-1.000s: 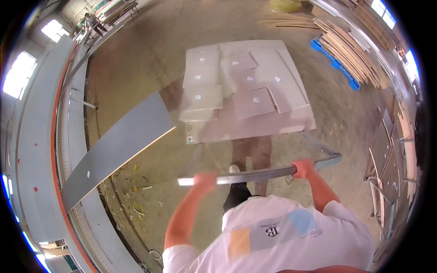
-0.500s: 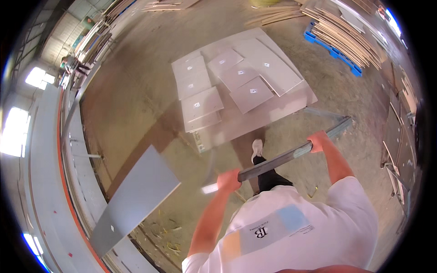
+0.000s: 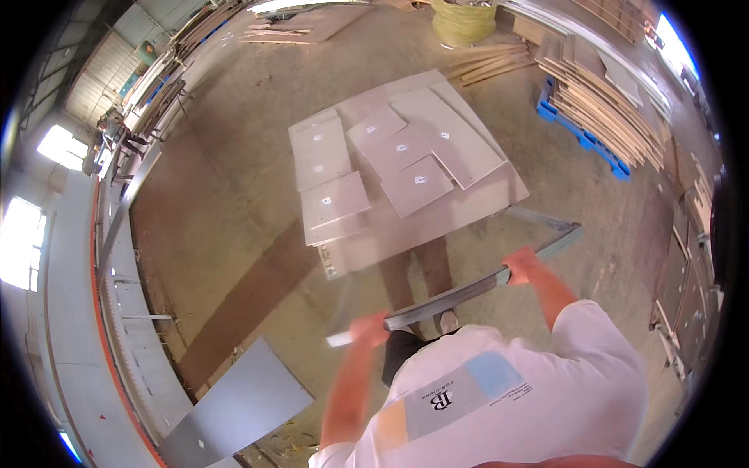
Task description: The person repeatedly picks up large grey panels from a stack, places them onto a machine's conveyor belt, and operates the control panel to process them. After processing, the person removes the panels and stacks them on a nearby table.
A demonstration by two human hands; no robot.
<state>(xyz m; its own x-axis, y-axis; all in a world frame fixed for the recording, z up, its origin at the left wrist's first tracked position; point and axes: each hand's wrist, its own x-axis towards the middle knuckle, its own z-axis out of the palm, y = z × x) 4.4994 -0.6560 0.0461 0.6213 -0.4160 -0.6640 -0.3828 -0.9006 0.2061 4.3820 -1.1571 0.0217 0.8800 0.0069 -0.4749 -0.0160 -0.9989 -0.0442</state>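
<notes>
My left hand [image 3: 368,330] and my right hand [image 3: 524,267] are both closed on a grey metal bar [image 3: 452,298], held across in front of my body. The bar is the near side of a bent frame. Its right end turns into a side piece [image 3: 560,240] that runs toward a wide board [image 3: 491,195]. Blur hides most of the left side piece. Several flat beige panels [image 3: 417,186] with small white labels lie on the board, some overlapping. My shoe [image 3: 449,320] shows just beyond the bar.
At lower left a grey panel [image 3: 242,402] juts out beside a long machine bed [image 3: 78,335] with an orange edge. Stacked boards [image 3: 608,101] sit on a blue pallet [image 3: 585,139] at far right. Loose strips [image 3: 491,62] and a yellow-green wrapped bundle [image 3: 464,22] lie beyond.
The floor, panels and pallet have shifted downward in my view. The bar sits slightly lower and farther left, with both hands still on it. My visible foot has changed position.
</notes>
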